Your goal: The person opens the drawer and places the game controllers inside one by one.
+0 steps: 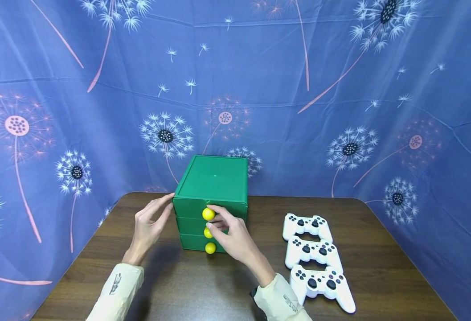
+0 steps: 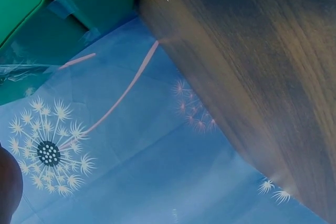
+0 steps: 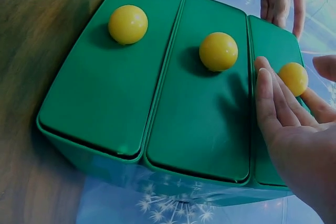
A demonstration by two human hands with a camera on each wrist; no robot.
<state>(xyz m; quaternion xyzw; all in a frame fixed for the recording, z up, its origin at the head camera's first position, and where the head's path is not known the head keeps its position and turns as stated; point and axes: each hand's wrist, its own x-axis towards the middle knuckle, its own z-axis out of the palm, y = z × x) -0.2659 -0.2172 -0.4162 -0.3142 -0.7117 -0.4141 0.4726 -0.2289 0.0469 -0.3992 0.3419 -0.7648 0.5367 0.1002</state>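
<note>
A green cabinet point(image 1: 215, 178) with three stacked drawers stands on the table, each drawer front bearing a round yellow knob. My left hand point(image 1: 149, 225) rests its fingertips at the upper left front corner of the cabinet, fingers fairly straight. Around the top knob point(image 3: 293, 78) are the fingers of my right hand point(image 1: 235, 236). In the right wrist view one fingertip stands apart from that knob; whether the others touch it is unclear. The middle knob point(image 3: 218, 52) and bottom knob point(image 3: 128, 24) are free of the hands. All three drawers sit closed.
Three white game controllers point(image 1: 309, 254) lie in a column on the wooden table point(image 1: 379, 267), right of the cabinet. Behind the table hangs a blue cloth point(image 1: 279, 133) with dandelion prints. Clear tape point(image 2: 63, 6) shows on the cabinet's side.
</note>
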